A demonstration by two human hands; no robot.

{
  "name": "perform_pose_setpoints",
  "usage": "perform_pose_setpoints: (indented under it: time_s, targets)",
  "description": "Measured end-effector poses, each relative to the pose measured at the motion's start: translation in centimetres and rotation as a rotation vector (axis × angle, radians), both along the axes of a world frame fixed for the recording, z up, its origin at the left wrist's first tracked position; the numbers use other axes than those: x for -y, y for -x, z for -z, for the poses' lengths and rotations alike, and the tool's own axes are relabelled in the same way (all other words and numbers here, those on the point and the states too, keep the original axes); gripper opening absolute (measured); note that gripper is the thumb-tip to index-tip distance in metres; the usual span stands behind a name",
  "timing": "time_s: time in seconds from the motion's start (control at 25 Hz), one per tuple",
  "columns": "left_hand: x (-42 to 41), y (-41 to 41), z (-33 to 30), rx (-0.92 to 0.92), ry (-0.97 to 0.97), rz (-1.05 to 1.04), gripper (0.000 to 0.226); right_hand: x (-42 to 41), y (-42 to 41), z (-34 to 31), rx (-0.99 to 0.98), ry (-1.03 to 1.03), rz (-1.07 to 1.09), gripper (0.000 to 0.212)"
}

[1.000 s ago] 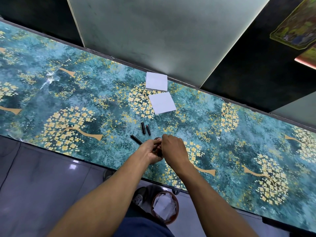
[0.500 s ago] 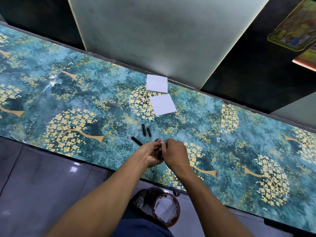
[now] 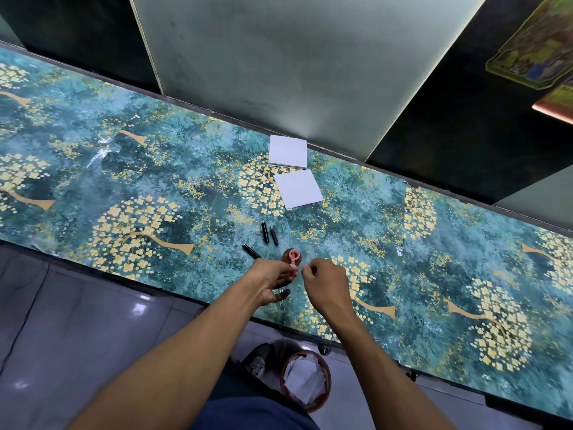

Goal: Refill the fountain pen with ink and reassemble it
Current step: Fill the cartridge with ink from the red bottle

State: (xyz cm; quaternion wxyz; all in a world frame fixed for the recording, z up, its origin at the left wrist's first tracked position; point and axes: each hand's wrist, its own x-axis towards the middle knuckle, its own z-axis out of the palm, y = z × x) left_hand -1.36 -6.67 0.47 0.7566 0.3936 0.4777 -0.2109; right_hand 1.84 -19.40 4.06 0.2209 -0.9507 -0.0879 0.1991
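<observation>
Two hands that were pressed together half a second ago over a small object now sit apart above the near edge of the teal desk with gold flower-tree print point(image 3: 155, 187); between them a small round reddish ink bottle point(image 3: 290, 255), earlier hidden, stands uncovered on the desk; the left hand point(image 3: 273, 282) pinches a thin pale pink pen part point(image 3: 292, 270) between thumb and forefinger just in front of the bottle, its other fingers spread loosely; the right hand point(image 3: 325, 282) is curled into a loose fist with fingertips pinched, and whether anything lies inside it cannot be told; a slim black pen piece point(image 3: 251, 251) lies just left of the bottle, its near end cut off by the left hand; two short black pen pieces point(image 3: 269, 233) lie side by side a little farther back, where they were before; two white square paper sheets point(image 3: 293, 169) rest near the far edge, unmoved; what exactly the pink part is stays too small to make out; a round brown waste bin with crumpled paper point(image 3: 305, 381) stands on the floor below the desk; no writing or label can be read anywhere.
</observation>
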Motion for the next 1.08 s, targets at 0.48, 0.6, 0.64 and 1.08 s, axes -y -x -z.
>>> perform_pose_setpoints:
  time_s: [0.48, 0.6, 0.64, 1.08]
  targets:
    - [-0.2, 0.4, 1.1, 0.102, -0.300, 0.081, 0.006, 0.0, -0.7, 0.4, -0.004, -0.030, 0.048, 0.028]
    - [-0.5, 0.3, 1.1, 0.115, -0.341, 0.096, 0.010, 0.1, -1.0, 0.5, -0.011, -0.045, 0.057, 0.028]
    - [-0.6, 0.2, 1.1, 0.120, -0.349, 0.096, 0.010, 0.2, -1.2, 0.6, -0.010, -0.052, 0.064, 0.028]
    - [-1.0, 0.1, 0.3, 0.123, -0.260, 0.069, 0.011, -0.6, -2.3, 0.5, -0.026, -0.089, 0.009, 0.016]
